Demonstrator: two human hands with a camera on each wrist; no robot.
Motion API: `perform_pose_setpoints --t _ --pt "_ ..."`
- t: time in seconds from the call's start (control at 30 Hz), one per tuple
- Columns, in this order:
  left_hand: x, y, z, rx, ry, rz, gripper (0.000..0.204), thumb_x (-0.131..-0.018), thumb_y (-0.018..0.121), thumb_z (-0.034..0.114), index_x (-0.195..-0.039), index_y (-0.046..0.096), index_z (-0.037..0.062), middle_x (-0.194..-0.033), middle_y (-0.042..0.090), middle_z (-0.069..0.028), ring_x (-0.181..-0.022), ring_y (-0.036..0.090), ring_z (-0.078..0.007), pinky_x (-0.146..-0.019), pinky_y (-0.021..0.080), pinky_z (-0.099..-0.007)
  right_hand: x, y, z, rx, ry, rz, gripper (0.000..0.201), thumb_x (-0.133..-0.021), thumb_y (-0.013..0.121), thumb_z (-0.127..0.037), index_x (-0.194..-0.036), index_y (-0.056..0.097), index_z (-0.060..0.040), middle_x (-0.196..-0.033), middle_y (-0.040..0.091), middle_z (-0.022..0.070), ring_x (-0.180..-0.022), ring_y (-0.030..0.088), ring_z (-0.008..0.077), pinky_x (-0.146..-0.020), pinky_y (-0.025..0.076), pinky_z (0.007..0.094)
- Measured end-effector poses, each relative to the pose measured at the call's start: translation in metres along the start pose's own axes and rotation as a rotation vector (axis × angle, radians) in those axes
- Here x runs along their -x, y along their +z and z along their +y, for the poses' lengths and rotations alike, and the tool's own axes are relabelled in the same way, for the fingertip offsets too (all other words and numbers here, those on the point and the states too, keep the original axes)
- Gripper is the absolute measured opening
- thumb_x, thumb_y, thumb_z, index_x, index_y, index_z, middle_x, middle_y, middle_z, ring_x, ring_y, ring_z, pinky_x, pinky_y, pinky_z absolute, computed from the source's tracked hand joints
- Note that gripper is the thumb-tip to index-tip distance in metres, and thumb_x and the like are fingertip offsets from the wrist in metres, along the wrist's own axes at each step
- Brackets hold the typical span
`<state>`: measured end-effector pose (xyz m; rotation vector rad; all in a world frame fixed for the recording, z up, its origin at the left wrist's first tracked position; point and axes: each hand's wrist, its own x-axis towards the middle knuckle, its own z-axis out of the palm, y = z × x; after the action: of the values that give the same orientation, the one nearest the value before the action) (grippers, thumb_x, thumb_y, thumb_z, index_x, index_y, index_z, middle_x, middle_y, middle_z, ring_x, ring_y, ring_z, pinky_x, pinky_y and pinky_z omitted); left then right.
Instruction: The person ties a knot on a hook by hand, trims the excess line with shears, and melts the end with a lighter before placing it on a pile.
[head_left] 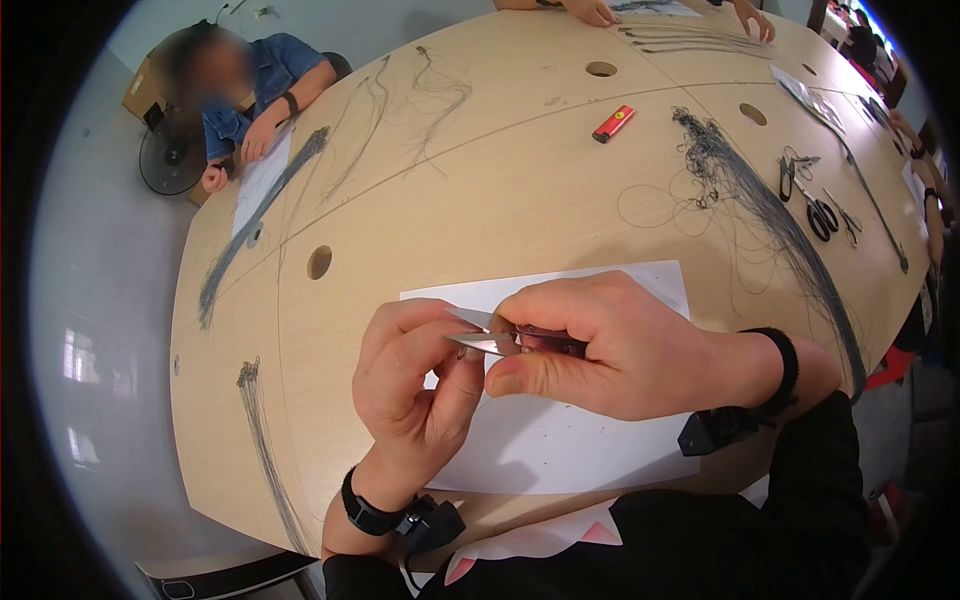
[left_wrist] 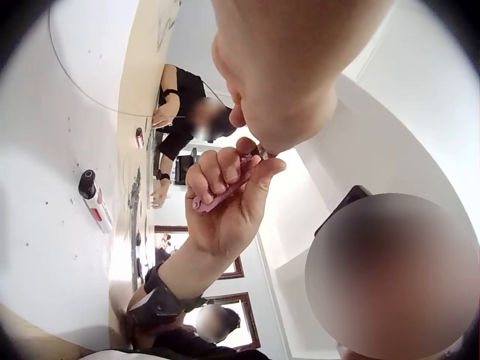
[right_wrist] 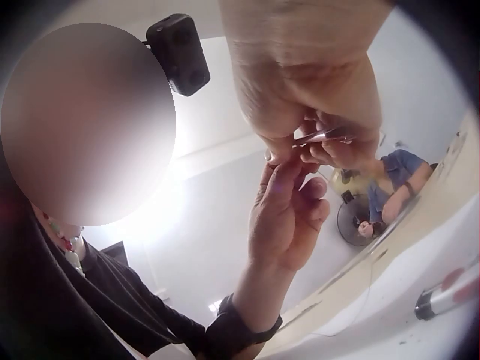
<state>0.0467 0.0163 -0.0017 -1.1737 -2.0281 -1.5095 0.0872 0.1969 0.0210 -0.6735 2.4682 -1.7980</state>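
Observation:
Small purple-handled scissors [head_left: 550, 340] are gripped by my right hand [head_left: 620, 345], whose fingers curl round the pink-looking handle [left_wrist: 217, 196] in the left wrist view. Their two bright blades [head_left: 485, 343] stand apart and point left, at the fingertips of my left hand [head_left: 410, 375]. Thumb and fingers of that hand pinch a small looped piece [head_left: 462, 352], mostly hidden by the fingertips. From the right wrist, my left hand [right_wrist: 285, 217] appears below the blades [right_wrist: 315, 138]. Both hands are above a white sheet [head_left: 560, 450].
A marker [left_wrist: 97, 201] lies on the sheet. Bundles of dark strands lie at left [head_left: 262, 450] and right [head_left: 770, 220], with black-handled scissors [head_left: 822, 218] beside the right one. A red object [head_left: 613, 124] lies beyond the sheet. Other people sit round the table.

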Motion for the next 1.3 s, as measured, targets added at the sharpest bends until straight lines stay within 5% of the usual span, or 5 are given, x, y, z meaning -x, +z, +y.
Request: perform_pose_setpoints --t 0.17,0.4,0.6,0.67,1.3 --pt "-0.0004 -0.0012 -0.0004 -0.014 -0.01 -0.014 0.017 -0.072 0.059 -0.006 -0.087 0.056 -0.0004 -0.089 0.054 -0.0113 -0.058 0.048 -0.0085 -0.048 0.039 -0.019 -0.0011 0.0008 -0.0009 0.034 -0.057 0.055 0.031 -0.08 0.06 -0.027 -0.071 0.052 0.0018 -0.052 0.046 0.0135 -0.044 0.042 0.0244 -0.044 0.033 0.0318" --pt "-0.0007 -0.0009 -0.0023 0.053 -0.057 -0.051 0.015 -0.074 0.059 -0.004 -0.089 0.056 -0.0006 -0.086 0.054 -0.0104 -0.063 0.05 -0.0117 -0.051 0.04 -0.0204 -0.0013 -0.0025 0.001 0.07 -0.081 0.027 0.031 -0.08 0.06 -0.027 -0.071 0.053 0.0018 -0.055 0.049 0.0146 -0.047 0.044 0.027 -0.045 0.034 0.0334" --pt "-0.0008 0.0002 0.0002 0.208 -0.147 -0.055 0.014 -0.078 0.058 -0.001 -0.092 0.056 -0.0005 -0.086 0.054 -0.0084 -0.069 0.051 -0.0117 -0.055 0.041 -0.02 -0.0013 -0.0041 -0.0002 0.106 -0.057 -0.011 0.028 -0.079 0.063 -0.027 -0.084 0.056 -0.0001 -0.06 0.046 0.006 -0.049 0.04 0.0136 -0.046 0.032 0.0267" --pt "-0.0013 -0.0008 -0.0004 0.208 -0.141 -0.066 0.013 -0.078 0.058 0.0 -0.091 0.056 -0.0006 -0.086 0.054 -0.0083 -0.069 0.051 -0.0117 -0.055 0.041 -0.0199 -0.0016 -0.0035 -0.0026 0.077 -0.083 0.039 0.029 -0.08 0.059 -0.025 -0.071 0.053 0.002 -0.059 0.051 0.0151 -0.05 0.046 0.0303 -0.047 0.035 0.0353" --pt "-0.0031 -0.0033 0.0018 0.208 -0.162 -0.104 0.012 -0.078 0.056 -0.002 -0.091 0.055 -0.001 -0.085 0.054 -0.0081 -0.069 0.05 -0.0102 -0.055 0.041 -0.0194 -0.0018 -0.0037 -0.0016 0.145 -0.113 0.042 0.029 -0.08 0.058 -0.024 -0.071 0.052 0.0026 -0.061 0.051 0.0159 -0.055 0.048 0.0328 -0.05 0.036 0.037"
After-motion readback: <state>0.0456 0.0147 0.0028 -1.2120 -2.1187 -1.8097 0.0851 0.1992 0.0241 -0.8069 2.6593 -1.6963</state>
